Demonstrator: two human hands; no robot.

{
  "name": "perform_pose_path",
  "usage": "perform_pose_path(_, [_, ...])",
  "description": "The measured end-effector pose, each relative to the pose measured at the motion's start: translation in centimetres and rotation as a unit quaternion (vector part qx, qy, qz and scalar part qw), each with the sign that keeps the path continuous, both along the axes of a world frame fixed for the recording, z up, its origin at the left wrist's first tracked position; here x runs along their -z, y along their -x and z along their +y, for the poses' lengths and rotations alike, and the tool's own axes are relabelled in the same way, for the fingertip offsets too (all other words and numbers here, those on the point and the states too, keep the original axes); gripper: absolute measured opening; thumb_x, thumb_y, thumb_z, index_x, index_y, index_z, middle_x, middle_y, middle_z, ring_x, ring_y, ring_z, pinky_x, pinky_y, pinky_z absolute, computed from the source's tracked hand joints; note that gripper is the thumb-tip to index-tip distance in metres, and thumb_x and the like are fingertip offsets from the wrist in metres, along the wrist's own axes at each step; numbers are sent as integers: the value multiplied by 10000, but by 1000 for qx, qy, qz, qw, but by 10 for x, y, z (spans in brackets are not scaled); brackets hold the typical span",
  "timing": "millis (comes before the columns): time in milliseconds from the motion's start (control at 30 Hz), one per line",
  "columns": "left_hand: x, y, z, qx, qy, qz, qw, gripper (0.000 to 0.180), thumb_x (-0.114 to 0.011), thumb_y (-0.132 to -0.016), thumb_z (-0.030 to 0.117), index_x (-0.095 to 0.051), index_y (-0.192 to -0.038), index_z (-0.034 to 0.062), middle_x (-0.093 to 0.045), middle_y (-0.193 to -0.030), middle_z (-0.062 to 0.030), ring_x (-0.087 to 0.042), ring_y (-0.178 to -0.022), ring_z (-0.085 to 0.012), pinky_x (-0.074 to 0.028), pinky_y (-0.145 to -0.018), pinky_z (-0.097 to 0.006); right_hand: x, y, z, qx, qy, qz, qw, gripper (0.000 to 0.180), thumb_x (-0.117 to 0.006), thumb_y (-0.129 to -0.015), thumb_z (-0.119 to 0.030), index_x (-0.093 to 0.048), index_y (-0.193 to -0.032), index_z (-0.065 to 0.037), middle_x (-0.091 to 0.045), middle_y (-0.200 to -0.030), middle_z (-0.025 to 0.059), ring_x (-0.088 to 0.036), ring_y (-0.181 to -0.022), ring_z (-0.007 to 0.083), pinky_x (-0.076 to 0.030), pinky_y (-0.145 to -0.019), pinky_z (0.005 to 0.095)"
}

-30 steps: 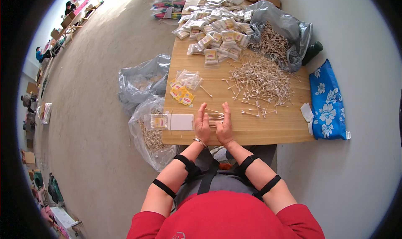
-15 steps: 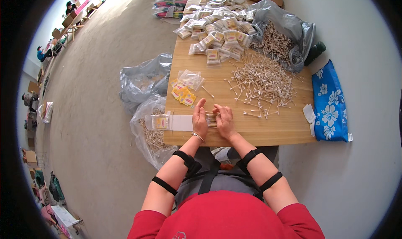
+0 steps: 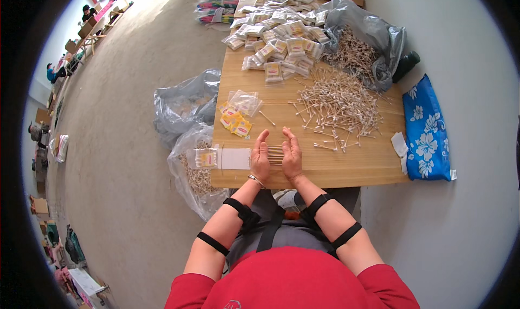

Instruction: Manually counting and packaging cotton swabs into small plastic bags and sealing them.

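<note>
A row of cotton swabs (image 3: 275, 155) lies on the table between my two hands, the sticks running from one palm to the other. My left hand (image 3: 260, 160) stands on its edge at the left ends of the swabs, fingers stretched out. Facing it at the right ends is my right hand (image 3: 292, 158), also on edge with straight fingers. Beside my left hand is a white card strip (image 3: 235, 159). At its left end sits a clear pouch (image 3: 206, 158) of swabs with a yellow label, by the table's left edge.
Yellow label cards (image 3: 235, 119) and clear empty pouches (image 3: 245, 102) lie beyond my left hand. A loose swab pile (image 3: 341, 103) is at the right. Filled pouches (image 3: 281, 44) heap up at the back, beside a grey bag of swabs (image 3: 355, 52). A blue floral bag (image 3: 427, 130) leans at the wall.
My right hand's fingers have straightened from a curl over the swabs, and its palm now faces the left one. More of the swab row shows between the hands.
</note>
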State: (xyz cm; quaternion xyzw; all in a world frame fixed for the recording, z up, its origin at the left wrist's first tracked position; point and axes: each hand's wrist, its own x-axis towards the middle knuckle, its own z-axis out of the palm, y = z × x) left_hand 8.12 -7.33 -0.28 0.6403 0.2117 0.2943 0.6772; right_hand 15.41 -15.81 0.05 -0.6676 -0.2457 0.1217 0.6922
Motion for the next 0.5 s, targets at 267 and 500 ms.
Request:
perform_pose_path(267, [8, 3, 4, 4, 101, -80, 992, 496, -339, -1007, 300, -345, -1358, -50, -381, -1399, -151, -318, -1328, -222, -206, -1117, -328, -10, 7, -4, 24, 10, -11, 1000, 392, -361, -974, -196, -440, -1289, 22, -435, -1363, 172, -309, -1343, 274, -217, -1102, 345])
perform_pose_path(500, [6, 0, 2, 18, 128, -77, 989, 516, -323, -1008, 327, -335, -1361, -49, -378, -1401, -153, -311, -1333, -223, -201, -1123, -334, -11, 1, -11, -14, 60, -61, 996, 462, -395, -958, -221, -360, -1341, 35, -319, -1432, 213, -198, -1386, 328, -161, -1125, 386])
